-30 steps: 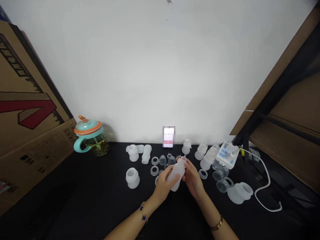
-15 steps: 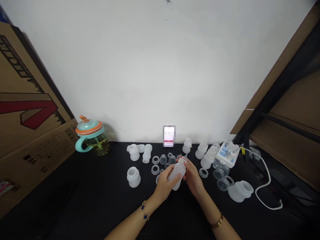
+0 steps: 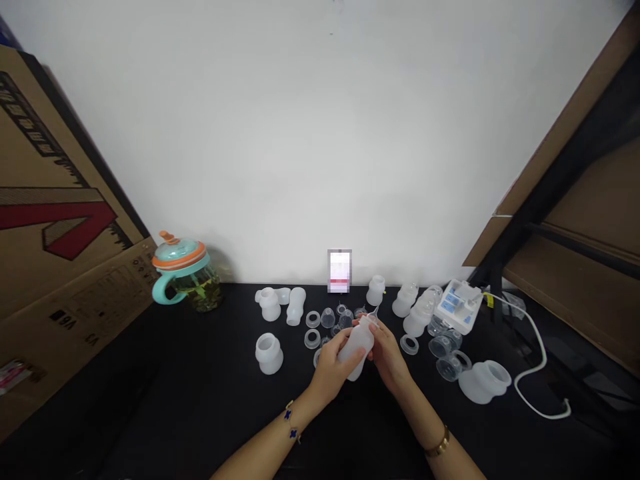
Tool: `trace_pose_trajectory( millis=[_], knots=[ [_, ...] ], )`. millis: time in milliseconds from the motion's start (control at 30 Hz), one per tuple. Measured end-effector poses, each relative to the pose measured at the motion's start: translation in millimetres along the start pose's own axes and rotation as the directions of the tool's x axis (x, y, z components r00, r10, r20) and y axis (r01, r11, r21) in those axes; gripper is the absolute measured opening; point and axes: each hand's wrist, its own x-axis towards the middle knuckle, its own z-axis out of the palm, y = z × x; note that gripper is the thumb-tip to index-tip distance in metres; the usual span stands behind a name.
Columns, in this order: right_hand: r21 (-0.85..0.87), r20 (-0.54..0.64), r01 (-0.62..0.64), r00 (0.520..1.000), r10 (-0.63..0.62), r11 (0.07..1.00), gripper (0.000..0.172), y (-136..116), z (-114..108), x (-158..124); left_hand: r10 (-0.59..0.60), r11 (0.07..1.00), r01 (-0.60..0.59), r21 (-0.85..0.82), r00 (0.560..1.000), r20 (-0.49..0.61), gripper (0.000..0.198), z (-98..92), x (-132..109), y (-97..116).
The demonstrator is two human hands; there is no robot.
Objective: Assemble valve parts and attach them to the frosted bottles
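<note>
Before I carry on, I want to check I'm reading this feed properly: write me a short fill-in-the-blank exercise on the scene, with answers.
1. The left hand grips the body of a white ____.
2. The bracelet with blue charms is on the ____ wrist.
3. The jug has a lid rimmed in ____.
4. The white cable lies to the person's ____.

Answers: bottle; left; orange; right.

Two hands [image 3: 327, 369] [image 3: 390, 355], one held bottle [image 3: 359, 340]

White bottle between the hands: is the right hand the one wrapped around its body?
No: the left hand is wrapped around the bottle, while the right hand is at its neck end.
</note>
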Motion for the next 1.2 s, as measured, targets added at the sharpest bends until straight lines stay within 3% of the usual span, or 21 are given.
trace_pose_trajectory(
  millis=[400,833,1200],
  knots=[
    [0.032,0.092,0.019,0.996,-0.022,0.999,0.037,-1.3,-0.8,0.3,-0.01,0.995,0.007,-0.097,1.0,-0.022,0.041,-1.2,0.7,-3.1],
    [0.079,0.024,-0.006,1.0,0.004,0.997,0.037,-1.9,-1.3,0.9,-0.01,0.997,0.005,-0.076,0.998,-0.068,0.038,-3.7,1.6,-6.8],
    [0.06,0.056,-0.006,0.998,0.003,0.998,0.038,-4.6,-1.1,-0.6,0.002,0.998,-0.005,-0.056,0.999,-0.037,0.037,-4.1,1.3,-5.6]
  ],
)
